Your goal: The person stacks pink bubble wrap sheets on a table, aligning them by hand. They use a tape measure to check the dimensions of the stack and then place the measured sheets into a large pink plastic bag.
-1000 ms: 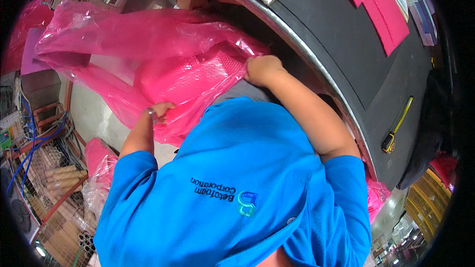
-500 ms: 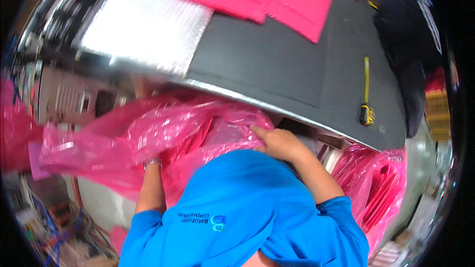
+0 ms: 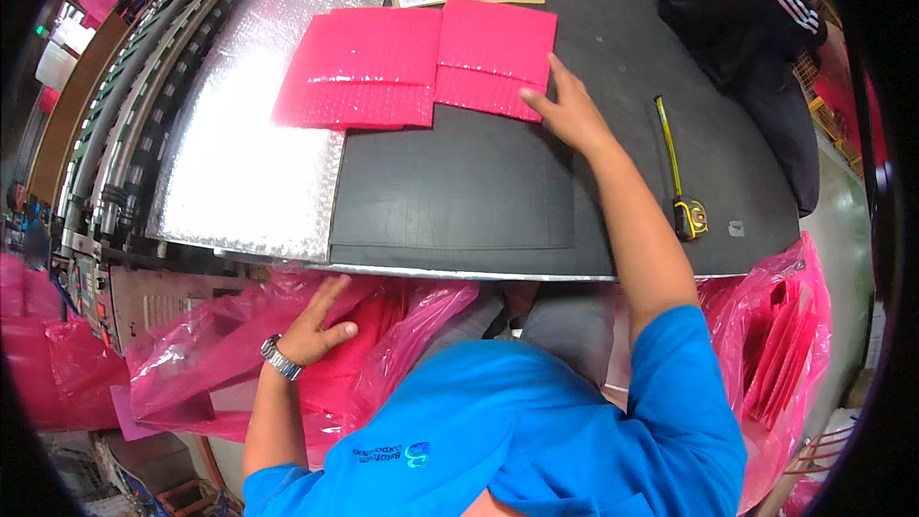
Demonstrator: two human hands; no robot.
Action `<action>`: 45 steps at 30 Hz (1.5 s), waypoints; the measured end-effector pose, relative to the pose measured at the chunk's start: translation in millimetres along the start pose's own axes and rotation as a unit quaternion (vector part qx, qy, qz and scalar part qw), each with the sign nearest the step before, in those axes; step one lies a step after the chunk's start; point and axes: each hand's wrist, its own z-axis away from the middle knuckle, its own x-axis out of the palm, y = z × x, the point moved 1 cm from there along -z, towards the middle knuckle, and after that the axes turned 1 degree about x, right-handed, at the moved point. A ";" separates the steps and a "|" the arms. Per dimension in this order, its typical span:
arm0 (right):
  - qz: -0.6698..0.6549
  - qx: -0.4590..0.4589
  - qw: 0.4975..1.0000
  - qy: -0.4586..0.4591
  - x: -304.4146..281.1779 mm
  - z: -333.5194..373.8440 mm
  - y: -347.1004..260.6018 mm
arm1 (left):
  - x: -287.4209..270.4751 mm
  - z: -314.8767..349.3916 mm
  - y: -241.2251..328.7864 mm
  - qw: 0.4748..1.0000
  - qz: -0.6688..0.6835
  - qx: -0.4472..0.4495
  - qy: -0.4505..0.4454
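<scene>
Two pink bubble-wrap pouch stacks lie side by side on the dark table mat, a left stack (image 3: 369,62) and a smaller right stack (image 3: 498,48). My right hand (image 3: 574,115) reaches over the mat to the right stack's right edge. Its thumb overlaps the lower corner and the fingers are apart; a firm grip does not show. Below the table edge, my left hand (image 3: 311,330) hovers at a large translucent pink bag (image 3: 220,354), thumb and fingers spread, holding nothing. Inside that bag are flat pink pouches (image 3: 359,354).
A yellow tape measure (image 3: 689,215) lies extended on the mat's right side. Silvery bubble sheet (image 3: 249,172) covers the table's left, beside a roller machine (image 3: 96,153). Another pink bag (image 3: 775,354) of pouches stands right. A person in dark clothes (image 3: 737,48) is at the far right.
My right hand has moved from the bag's rim up to the right pouch stack. My left hand has come out of the bag into view. The view has turned and shifted.
</scene>
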 end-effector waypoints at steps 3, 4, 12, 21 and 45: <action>0.136 0.045 0.990 0.006 36.6 -25.4 -11.1 | -8.1 -13.6 71.7 0.993 0.013 -0.013 -0.114; 0.163 0.033 0.986 -0.007 42.1 -26.1 -15.1 | -14.4 -24.4 90.3 0.995 -0.021 0.022 -0.099; 0.161 -0.084 0.980 -0.080 43.9 -15.6 -20.2 | -152.4 -210.8 126.7 0.747 -0.407 -0.139 0.508; -0.293 0.018 0.955 -0.048 25.1 -21.4 1.2 | -3.5 -249.9 114.6 0.859 -0.276 0.053 0.429; -0.466 -0.095 0.879 -0.031 -71.7 104.1 -25.6 | 57.4 -165.1 162.0 0.877 0.078 0.435 0.191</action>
